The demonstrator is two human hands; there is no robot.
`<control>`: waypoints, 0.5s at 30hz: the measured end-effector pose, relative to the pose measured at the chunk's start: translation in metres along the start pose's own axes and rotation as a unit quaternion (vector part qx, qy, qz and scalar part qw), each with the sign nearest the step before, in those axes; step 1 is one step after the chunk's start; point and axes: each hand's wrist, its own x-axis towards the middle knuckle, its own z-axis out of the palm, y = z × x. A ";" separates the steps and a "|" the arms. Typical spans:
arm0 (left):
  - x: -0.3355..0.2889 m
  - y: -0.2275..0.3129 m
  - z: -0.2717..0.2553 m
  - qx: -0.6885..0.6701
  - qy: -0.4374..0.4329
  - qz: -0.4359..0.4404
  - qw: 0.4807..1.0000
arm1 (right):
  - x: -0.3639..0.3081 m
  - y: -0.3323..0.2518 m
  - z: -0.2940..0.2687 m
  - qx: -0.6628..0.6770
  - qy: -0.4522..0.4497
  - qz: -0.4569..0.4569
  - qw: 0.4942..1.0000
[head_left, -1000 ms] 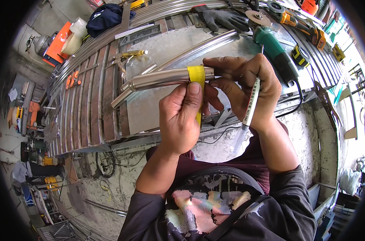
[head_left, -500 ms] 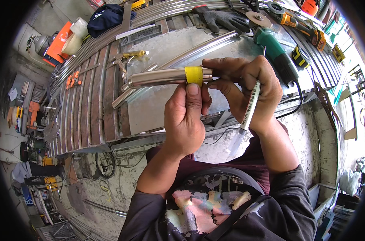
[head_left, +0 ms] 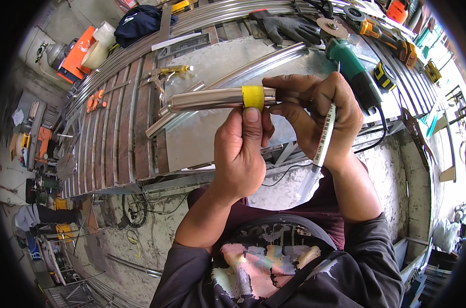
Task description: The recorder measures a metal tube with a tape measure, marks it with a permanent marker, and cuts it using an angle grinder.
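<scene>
A short shiny metal tube (head_left: 205, 99) lies level in front of me, above the workbench. Around it near its right end goes a yellow band (head_left: 252, 97), snug against the metal. My left hand (head_left: 239, 156) is closed on the tube from below, thumb pressed at the band's lower edge. With thumb and fingertips, my right hand (head_left: 341, 120) touches the tube's right end. A white marker pen (head_left: 323, 138) is tucked in that same hand, its tip up and its clear rear end pointing down. The right fingertips partly hide the tube's end.
Longer shiny tubes (head_left: 264, 64) lie on a metal sheet (head_left: 192, 146) over the slatted bench. A green angle grinder (head_left: 352, 64), its cord hanging down, rests at the right beside a tape measure (head_left: 385, 75). Dark gloves (head_left: 287, 28) and a brass-coloured clamp-like tool (head_left: 166, 70) lie farther back.
Both hands, with the tube and pen, have shifted very slightly to the right in the picture. The grips look the same.
</scene>
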 end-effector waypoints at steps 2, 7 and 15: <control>0.000 0.001 0.000 0.004 -0.002 -0.002 1.000 | 0.000 -0.001 0.000 0.002 0.001 0.004 1.000; 0.000 0.000 0.000 0.008 0.002 -0.007 1.000 | 0.000 -0.003 -0.001 -0.012 -0.001 0.013 1.000; -0.001 0.000 0.001 0.014 0.004 -0.007 1.000 | 0.000 -0.004 -0.002 -0.030 -0.001 0.014 0.999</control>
